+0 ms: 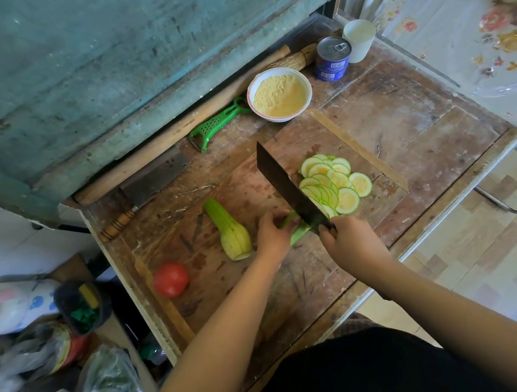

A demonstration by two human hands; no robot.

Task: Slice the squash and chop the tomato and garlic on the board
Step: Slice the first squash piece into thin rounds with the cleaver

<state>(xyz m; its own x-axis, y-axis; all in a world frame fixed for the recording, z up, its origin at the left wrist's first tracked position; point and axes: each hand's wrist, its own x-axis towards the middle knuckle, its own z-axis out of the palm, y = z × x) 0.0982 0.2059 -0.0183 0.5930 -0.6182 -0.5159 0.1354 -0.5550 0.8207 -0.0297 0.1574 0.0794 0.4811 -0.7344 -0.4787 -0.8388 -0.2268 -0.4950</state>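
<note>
Two squash pieces were on the board [323, 131], which lay on the counter [416, 105]. Biggest item first: the board was flat, scarred wood, a stable base. Spare squash half [229, 230] lay left of my hands, untouched; it looked firm, with waxy skin and a round body, so I judged it would roll unless pinned from above near the cut end. Cleaver [292, 192] was in my right hand [351, 243], fingers clenched round its handle, blade edge down on the squash stub [297, 231]. It looked heavy enough to drop through soft flesh without much push. Left hand [272, 236] held the stub, fingers curled over it just beside the blade. With little left to hold, slip risk looked high. Tomato [171, 280] sat near the board's left corner: soft, thin-skinned, prone to crushing, so I'd grip its sides lightly. Slices [334, 184] were fanned out right of the blade, thin, wet and floppy. Garlic: couldn't spot it.
</note>
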